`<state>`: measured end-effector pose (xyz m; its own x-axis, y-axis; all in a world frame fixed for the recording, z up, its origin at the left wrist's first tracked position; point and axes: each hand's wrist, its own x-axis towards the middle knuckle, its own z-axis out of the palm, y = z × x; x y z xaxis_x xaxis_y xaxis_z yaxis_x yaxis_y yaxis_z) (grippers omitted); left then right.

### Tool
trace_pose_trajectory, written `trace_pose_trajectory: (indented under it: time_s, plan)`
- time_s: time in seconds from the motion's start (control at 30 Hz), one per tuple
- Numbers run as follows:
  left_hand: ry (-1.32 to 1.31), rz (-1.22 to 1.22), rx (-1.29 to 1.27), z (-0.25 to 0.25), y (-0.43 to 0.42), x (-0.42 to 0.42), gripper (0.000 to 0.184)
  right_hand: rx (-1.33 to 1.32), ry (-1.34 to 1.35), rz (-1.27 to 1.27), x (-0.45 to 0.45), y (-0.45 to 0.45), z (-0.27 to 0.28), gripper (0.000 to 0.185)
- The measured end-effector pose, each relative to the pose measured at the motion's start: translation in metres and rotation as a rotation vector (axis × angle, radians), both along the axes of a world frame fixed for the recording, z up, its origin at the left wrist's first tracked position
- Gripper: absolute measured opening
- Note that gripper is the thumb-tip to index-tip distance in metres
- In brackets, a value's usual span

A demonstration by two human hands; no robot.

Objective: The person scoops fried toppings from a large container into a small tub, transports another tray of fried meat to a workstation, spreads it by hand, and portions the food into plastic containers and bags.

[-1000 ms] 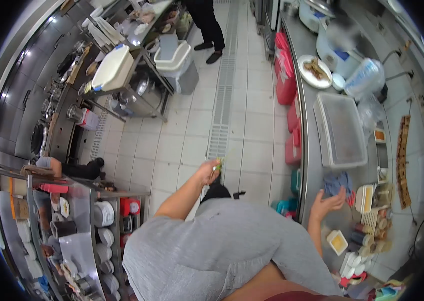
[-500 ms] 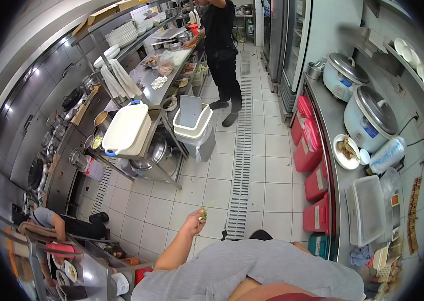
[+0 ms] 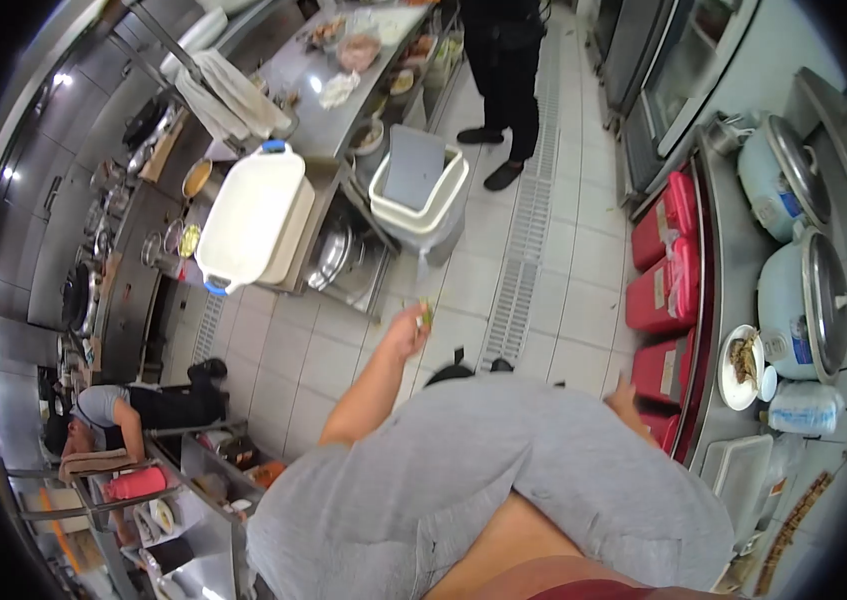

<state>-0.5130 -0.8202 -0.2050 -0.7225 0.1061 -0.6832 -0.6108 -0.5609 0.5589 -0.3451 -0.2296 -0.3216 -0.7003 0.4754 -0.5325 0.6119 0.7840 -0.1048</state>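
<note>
My left hand (image 3: 409, 331) is closed on a small bunch of green scraps (image 3: 426, 313), held out over the tiled floor in front of me. Beyond it stands a lined bin (image 3: 451, 190) with a grey lid (image 3: 415, 168) resting tilted across its opening. A large white tray (image 3: 251, 220) with blue-capped corners lies on the steel table to the left of the bin. Low at my right side, my right hand (image 3: 622, 392) is small and partly hidden by my body, near the red containers (image 3: 659, 368); its fingers are too unclear to read.
One person in black (image 3: 503, 85) stands beside the prep table (image 3: 318, 130). Another person (image 3: 108, 420) is at the lower left near a shelf. A floor drain (image 3: 518, 270) runs ahead. Rice cookers (image 3: 791, 305) and a plate of food (image 3: 740, 368) are on the right counter.
The view has moved forward and turned, bringing the bin and white tray nearer. My left hand still holds the green scraps. My right hand has left the counter and hangs lower.
</note>
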Motion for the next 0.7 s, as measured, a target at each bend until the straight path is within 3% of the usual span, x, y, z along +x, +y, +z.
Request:
trace_pose_trajectory:
  time_s: [0.07, 0.1, 0.17, 0.27, 0.4, 0.47, 0.5, 0.53, 0.57, 0.6, 0.67, 0.7]
  plan:
    - [0.016, 0.101, 0.036, 0.010, -0.021, -0.057, 0.013, -0.094, 0.399, 0.063, -0.075, -0.002, 0.002, 0.108]
    - [0.007, 0.165, 0.056, 0.014, -0.030, -0.088, 0.013, -0.206, 0.512, -0.009, -0.112, -0.027, 0.054, 0.101]
    - [-0.024, 0.188, 0.017, 0.012, -0.052, -0.151, 0.014, -0.364, 0.620, -0.067, -0.172, -0.043, 0.082, 0.087]
    - [-0.116, 0.154, -0.062, -0.010, -0.079, -0.248, 0.015, -0.489, 0.553, -0.221, -0.222, -0.094, 0.139, 0.079]
    - [-0.203, 0.149, -0.312, -0.094, -0.106, -0.385, 0.015, -0.407, 0.570, -0.337, -0.207, -0.134, 0.122, 0.076]
    - [-0.173, -0.206, -0.517, -0.154, -0.134, -0.443, 0.018, -0.191, 0.339, -0.358, -0.153, -0.161, 0.096, 0.075]
    - [-0.188, -0.115, -0.576, -0.181, -0.135, -0.466, 0.019, -0.139, 0.350, -0.460, -0.131, -0.176, 0.093, 0.075]
    - [-0.207, -0.014, -0.638, -0.198, -0.126, -0.486, 0.022, -0.138, 0.154, -0.459, -0.109, -0.194, 0.092, 0.070]
    - [-0.262, -0.226, -0.862, -0.185, -0.122, -0.502, 0.025, -0.165, -0.055, -0.455, -0.083, -0.217, 0.093, 0.066]
    - [-0.272, -0.398, -0.898, -0.164, -0.119, -0.508, 0.027, -0.158, -0.077, -0.541, -0.060, -0.238, 0.096, 0.066]
    - [-0.313, -0.543, -0.986, -0.166, -0.107, -0.517, 0.027, -0.262, -0.279, -0.517, -0.030, -0.266, 0.106, 0.061]
    - [-0.278, -0.451, -0.927, -0.165, -0.101, -0.520, 0.029, -0.302, -0.231, -0.687, -0.022, -0.283, 0.116, 0.056]
